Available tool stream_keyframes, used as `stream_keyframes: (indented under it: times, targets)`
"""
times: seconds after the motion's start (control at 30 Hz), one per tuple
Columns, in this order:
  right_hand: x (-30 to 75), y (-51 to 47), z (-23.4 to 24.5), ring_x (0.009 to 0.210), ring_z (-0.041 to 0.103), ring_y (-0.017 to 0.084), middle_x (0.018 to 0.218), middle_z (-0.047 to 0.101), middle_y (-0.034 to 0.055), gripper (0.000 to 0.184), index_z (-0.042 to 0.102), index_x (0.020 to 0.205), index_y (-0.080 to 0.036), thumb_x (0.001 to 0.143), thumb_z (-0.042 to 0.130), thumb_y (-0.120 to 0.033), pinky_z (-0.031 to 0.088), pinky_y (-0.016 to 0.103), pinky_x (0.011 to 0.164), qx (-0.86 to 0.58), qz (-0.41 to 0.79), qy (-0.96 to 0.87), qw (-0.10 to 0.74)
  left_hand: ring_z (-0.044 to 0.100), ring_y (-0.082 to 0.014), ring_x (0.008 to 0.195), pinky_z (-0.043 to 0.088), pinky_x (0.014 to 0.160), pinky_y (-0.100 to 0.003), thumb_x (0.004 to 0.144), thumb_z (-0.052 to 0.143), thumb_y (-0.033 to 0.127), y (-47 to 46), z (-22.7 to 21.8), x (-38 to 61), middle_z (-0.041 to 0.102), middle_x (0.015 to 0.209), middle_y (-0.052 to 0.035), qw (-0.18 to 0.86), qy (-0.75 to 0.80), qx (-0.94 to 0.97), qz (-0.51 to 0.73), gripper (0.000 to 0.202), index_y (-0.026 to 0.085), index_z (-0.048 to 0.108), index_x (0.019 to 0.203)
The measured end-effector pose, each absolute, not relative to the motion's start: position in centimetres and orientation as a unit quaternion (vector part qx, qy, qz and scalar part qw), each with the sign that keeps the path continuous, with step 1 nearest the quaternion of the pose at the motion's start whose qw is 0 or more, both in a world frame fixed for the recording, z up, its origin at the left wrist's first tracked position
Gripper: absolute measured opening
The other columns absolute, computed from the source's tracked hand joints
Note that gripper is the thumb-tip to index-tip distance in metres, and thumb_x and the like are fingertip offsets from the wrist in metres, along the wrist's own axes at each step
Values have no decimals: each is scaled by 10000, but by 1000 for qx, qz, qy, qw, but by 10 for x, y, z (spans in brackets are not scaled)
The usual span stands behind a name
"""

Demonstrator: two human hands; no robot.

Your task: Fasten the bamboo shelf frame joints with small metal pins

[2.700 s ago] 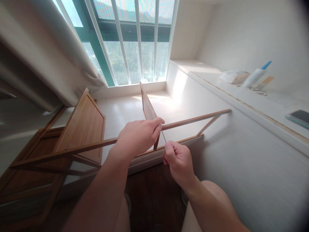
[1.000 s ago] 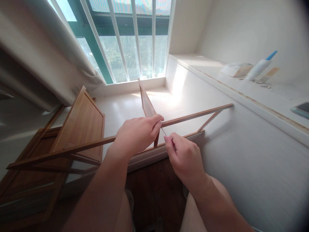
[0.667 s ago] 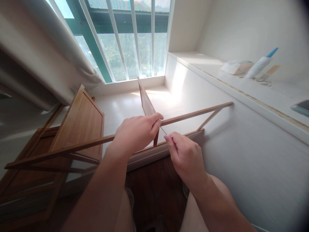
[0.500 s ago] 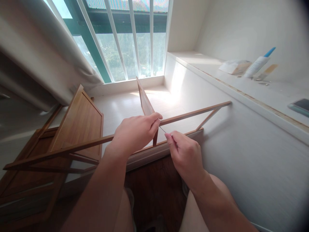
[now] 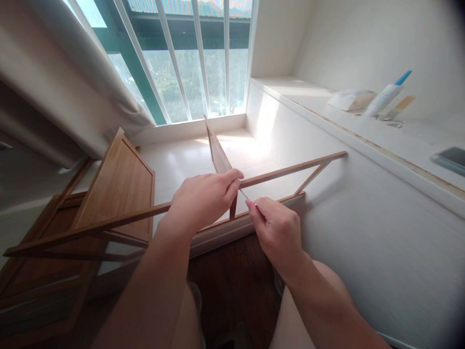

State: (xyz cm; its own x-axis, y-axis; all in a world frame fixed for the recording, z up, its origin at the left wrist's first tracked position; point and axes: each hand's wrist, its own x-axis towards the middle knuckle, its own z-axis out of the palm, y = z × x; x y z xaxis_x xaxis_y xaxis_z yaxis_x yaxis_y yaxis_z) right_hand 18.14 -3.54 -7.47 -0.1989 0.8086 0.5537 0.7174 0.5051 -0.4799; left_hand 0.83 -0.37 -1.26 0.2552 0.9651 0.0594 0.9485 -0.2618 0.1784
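My left hand [image 5: 203, 198] is closed over the long front rail of a wooden frame [image 5: 294, 167], at the spot where an upright wooden panel [image 5: 218, 150] meets it. In my right hand [image 5: 276, 228], just below and to the right, is a thin metal hex key [image 5: 243, 194], pinched between thumb and curled fingers. Its shaft runs up to the joint beside my left fingertips. The tip is hidden there, and most of its other end lies inside my fist. A second wooden panel [image 5: 121, 184] stands in the frame to the left.
Darker wooden panels [image 5: 54, 228] lean at far left under a curtain [image 5: 72, 72]. On the white ledge [image 5: 290, 87] at right are a white tube with a blue nozzle [image 5: 385, 99], a plastic bag [image 5: 350, 99], small metal pieces [image 5: 394, 125] and a phone [image 5: 450, 160]. A barred window is ahead.
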Motion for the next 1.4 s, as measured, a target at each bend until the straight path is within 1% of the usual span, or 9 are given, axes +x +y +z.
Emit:
stream_keyframes:
  times: [0.17, 0.33, 0.53, 0.7, 0.9, 1.1, 1.3, 1.4]
  targets:
    - [178, -35, -76, 545, 356, 111, 569, 443, -27, 382, 409, 614, -197, 980, 471, -288, 251, 286, 584, -501, 49, -765, 402, 683, -253, 900, 402, 661, -340, 979, 201, 494, -3, -12, 7, 719, 1048, 84, 57, 605, 790, 80, 368, 490, 496, 1198]
    - [175, -35, -80, 513, 324, 107, 541, 409, -33, 400, 379, 606, -200, 982, 453, -311, 231, 292, 563, -515, 74, -749, 409, 681, -244, 888, 401, 667, -339, 977, 203, 501, -3, -12, 8, 721, 1034, 78, 60, 604, 791, 78, 373, 480, 505, 1196]
    - [173, -34, -84, 488, 369, 97, 524, 451, -27, 413, 433, 600, -194, 992, 431, -323, 247, 280, 550, -514, 144, -734, 419, 682, -251, 877, 395, 655, -343, 976, 199, 497, -4, -11, 9, 721, 1030, 83, 59, 607, 789, 75, 371, 480, 504, 1187]
    - [171, -33, -84, 486, 301, 96, 503, 403, -33, 441, 374, 555, -197, 973, 467, -301, 230, 289, 543, -502, 81, -739, 442, 681, -259, 887, 390, 650, -343, 976, 196, 495, -3, -10, 9, 720, 1035, 88, 57, 608, 789, 71, 369, 487, 506, 1178]
    - [167, -34, -86, 497, 303, 99, 497, 395, -31, 454, 374, 533, -194, 963, 492, -282, 246, 291, 554, -488, 48, -752, 440, 682, -257, 893, 395, 654, -341, 975, 196, 497, -2, -11, 9, 722, 1044, 70, 55, 609, 788, 69, 381, 471, 508, 1191]
    - [164, -34, -90, 507, 324, 101, 502, 420, -24, 448, 389, 525, -193, 951, 508, -263, 260, 290, 564, -479, 36, -757, 442, 680, -248, 906, 397, 666, -331, 977, 182, 498, -3, -12, 8, 721, 1040, 52, 51, 608, 790, 65, 404, 459, 510, 1211]
    - [163, -34, -88, 499, 304, 98, 512, 389, -29, 447, 357, 536, -200, 965, 463, -269, 258, 280, 549, -473, 119, -743, 457, 674, -249, 915, 405, 681, -329, 978, 171, 500, -4, -11, 8, 720, 1019, 31, 54, 605, 792, 63, 424, 442, 513, 1222]
    - [163, -35, -87, 499, 323, 95, 518, 389, -32, 428, 377, 550, -197, 965, 455, -266, 272, 270, 546, -468, 167, -738, 457, 675, -255, 915, 407, 680, -335, 978, 173, 493, -4, -10, 9, 721, 1022, 28, 53, 606, 792, 63, 422, 438, 517, 1216]
